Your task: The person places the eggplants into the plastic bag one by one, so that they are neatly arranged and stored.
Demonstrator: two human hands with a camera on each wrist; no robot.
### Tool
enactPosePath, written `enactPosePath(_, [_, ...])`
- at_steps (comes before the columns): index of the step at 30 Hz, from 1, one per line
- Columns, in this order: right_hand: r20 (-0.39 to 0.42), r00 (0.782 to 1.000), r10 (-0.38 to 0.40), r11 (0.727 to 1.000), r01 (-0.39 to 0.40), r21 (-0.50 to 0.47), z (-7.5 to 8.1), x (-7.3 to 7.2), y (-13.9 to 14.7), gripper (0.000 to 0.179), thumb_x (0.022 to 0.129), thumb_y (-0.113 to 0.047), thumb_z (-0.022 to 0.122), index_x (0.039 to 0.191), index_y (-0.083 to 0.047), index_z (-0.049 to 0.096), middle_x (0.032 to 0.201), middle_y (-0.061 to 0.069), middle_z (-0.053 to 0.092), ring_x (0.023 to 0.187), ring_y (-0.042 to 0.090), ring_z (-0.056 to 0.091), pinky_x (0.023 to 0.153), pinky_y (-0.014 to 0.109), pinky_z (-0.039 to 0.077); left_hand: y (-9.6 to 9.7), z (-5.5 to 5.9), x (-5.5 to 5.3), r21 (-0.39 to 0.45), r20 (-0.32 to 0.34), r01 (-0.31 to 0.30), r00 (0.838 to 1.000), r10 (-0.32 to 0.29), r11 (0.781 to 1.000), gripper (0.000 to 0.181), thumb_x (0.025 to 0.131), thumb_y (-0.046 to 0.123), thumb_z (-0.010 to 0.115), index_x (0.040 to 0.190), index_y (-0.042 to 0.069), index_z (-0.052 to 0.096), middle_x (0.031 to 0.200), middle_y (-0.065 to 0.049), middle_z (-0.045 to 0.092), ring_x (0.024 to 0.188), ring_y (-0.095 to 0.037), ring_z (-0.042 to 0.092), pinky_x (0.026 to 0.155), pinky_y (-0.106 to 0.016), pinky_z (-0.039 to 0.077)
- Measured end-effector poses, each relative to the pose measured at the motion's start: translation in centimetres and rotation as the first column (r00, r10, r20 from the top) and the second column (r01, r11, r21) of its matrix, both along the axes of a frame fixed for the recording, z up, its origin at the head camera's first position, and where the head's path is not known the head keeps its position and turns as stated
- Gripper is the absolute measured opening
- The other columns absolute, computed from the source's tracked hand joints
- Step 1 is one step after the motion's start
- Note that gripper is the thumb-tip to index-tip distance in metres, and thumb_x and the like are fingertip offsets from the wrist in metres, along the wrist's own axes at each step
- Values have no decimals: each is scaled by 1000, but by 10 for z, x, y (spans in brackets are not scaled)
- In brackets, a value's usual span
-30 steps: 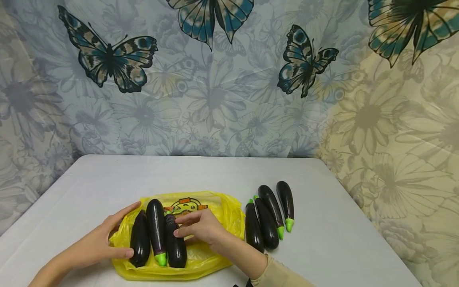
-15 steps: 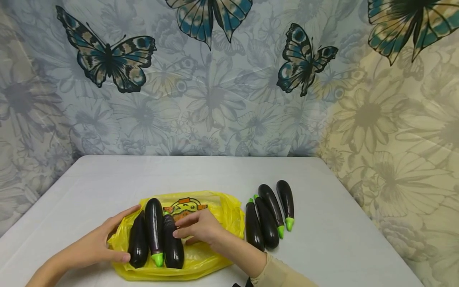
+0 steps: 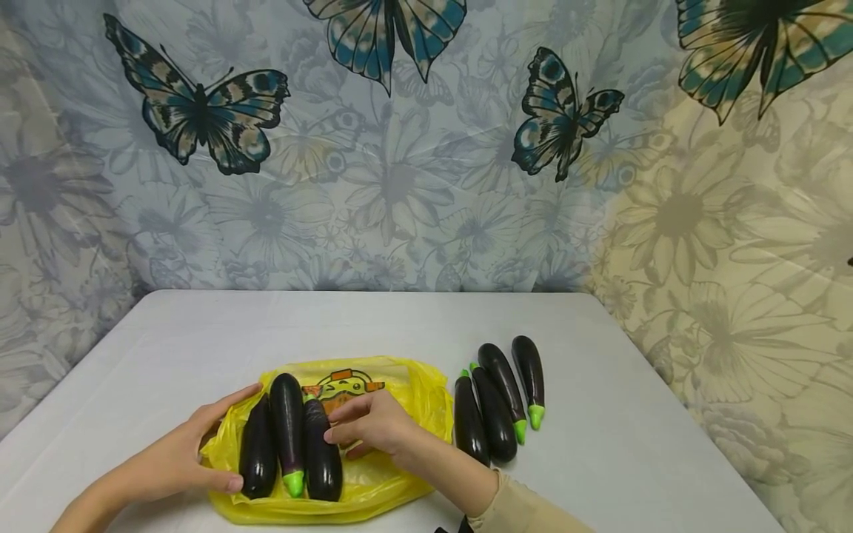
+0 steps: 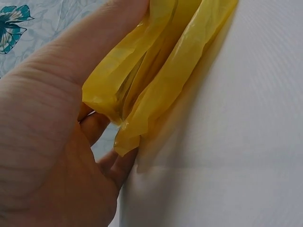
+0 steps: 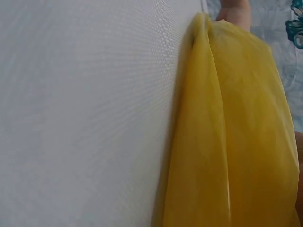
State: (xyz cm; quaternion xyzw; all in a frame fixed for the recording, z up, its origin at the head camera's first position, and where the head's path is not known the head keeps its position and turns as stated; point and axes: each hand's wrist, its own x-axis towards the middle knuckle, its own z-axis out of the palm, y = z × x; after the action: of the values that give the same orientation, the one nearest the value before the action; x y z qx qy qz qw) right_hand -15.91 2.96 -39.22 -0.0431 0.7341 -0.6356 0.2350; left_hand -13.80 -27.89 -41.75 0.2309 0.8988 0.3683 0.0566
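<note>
Three glossy dark eggplants lie side by side on a flattened yellow plastic bag. My left hand cups the bag's left end, fingers spread along its far side. Its thumb touches the lower part of the left eggplant. The middle eggplant points its green stem toward me. My right hand reaches over the bag and its fingertips touch the right side of the third eggplant. In the left wrist view, the left hand lies against the bag's folded edge; some fingers are hidden behind it.
Several more eggplants lie in a slanted row on the white table, right of the bag. Part of a dark object shows under the right sleeve. A patterned butterfly cloth hangs behind the table.
The three eggplants on the bag have shifted slightly left together, with my left thumb moving left too. My right hand stays beside the third one. The eggplants at the right have not moved.
</note>
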Motion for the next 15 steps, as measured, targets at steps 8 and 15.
enactPosePath(8, [4,1000,-6,1000,6,-9,-1,0,1,15,80,-3,80,94,-4,75,86,5,70,73,22,67,65,37,57,2,1,1,13,15,-5,1000,4,1000,104,78,28,84,158,32,19,149,-18,31,129,-43,32,87,-63,39])
enactPosePath(15, [7,1000,-15,1000,15,-5,0,0,3,15,80,-3,80,94,-3,75,86,5,70,74,23,68,66,38,57,2,0,1,19,24,-4,1000,3,1000,102,78,28,83,158,32,20,148,-19,32,129,-44,32,86,-66,38])
